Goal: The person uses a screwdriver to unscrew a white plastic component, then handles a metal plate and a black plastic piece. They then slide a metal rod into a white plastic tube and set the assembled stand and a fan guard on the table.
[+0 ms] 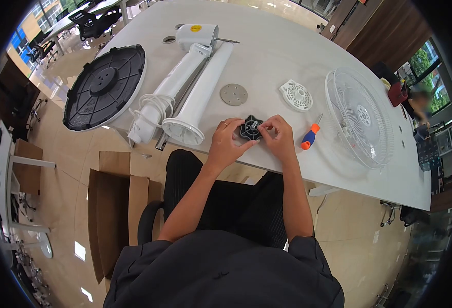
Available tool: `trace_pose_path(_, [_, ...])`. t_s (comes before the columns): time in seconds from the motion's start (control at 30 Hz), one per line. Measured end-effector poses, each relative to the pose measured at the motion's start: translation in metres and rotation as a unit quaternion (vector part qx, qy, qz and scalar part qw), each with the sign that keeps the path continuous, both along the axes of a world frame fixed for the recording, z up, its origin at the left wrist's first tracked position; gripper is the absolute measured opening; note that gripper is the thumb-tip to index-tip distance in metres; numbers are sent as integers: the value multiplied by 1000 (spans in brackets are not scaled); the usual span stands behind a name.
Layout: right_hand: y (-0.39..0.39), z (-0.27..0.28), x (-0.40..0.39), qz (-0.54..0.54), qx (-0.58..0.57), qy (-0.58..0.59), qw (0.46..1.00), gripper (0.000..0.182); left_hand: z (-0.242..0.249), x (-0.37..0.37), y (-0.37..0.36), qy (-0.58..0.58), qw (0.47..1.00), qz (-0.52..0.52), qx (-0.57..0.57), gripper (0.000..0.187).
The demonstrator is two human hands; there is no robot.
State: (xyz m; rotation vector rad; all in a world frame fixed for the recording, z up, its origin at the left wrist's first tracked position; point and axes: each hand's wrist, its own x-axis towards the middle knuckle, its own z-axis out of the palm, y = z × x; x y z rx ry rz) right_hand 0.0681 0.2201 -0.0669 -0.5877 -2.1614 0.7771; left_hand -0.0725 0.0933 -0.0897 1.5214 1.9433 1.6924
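A black star-shaped knob (250,128) with a ribbed face and a small metal stud in its middle is at the table's near edge. My left hand (227,146) curves round its left and lower side, thumb and fingers on the rim. At the right edge of the knob, my right hand (279,138) closes its thumb and fingertips; any small part between them is hidden. Just beyond lies a flat round metal disc (233,95) with holes. To the right are a white slotted plastic plate (297,96) and an orange-and-blue screwdriver (311,137).
Clear round fan grilles (363,118) lie at the right. On the left are white tubes (205,97), a white fan motor housing (198,36), a coiled cord (156,107) and a black round base (104,84). An open cardboard box (115,215) stands on the floor.
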Motion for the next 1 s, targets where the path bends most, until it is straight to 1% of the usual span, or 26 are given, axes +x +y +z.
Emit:
trace_pose_path(0.13, [0,-1,-2,-3,-29,12,999,9,-1,0,0,0,1000,1,-5,60])
trace_pose_path(0.2, [3,-3,0,14,-78,57,995,9,0,-1,0,-4,1000,0,-9,60])
trace_pose_path(0.33, [0,-1,-1,34,-72,47,996,9,1,-1,0,-4,1000,0,-3,59])
trace_pose_path(0.4, [-6,1,-4,38,-48,26,998,10,3,-2,-1,-4,1000,-10,-9,56])
trace_pose_path(0.53, [-9,1,-7,29,-29,-3,999,10,1,-2,0,-1,1000,-7,-7,57])
trace_pose_path(0.63, [-9,1,-6,37,-14,-4,999,10,-1,-1,0,1,1000,3,-4,57])
trace_pose_path(0.7, [-7,-2,-6,29,-11,41,999,9,-2,0,1,0,1000,8,5,57])
trace_pose_path(0.73, [-6,-2,-6,29,-11,41,999,9,-2,0,1,0,1000,8,4,57])
trace_pose_path(0.8, [-5,-1,-5,-9,-18,86,996,9,-1,0,1,4,1000,8,1,59])
trace_pose_path(0.83, [-3,-2,-4,-10,-17,87,996,9,0,0,1,5,1000,7,3,59])
trace_pose_path(0.9, [4,-7,-3,-85,-20,113,990,9,1,0,0,-7,1000,6,0,61])
trace_pose_path(0.93, [6,-8,-3,-89,-16,118,989,9,3,-1,0,-2,1000,2,4,61])
trace_pose_path(1.0, [6,-8,-2,-158,-75,137,975,9,2,0,0,14,1000,6,19,63])
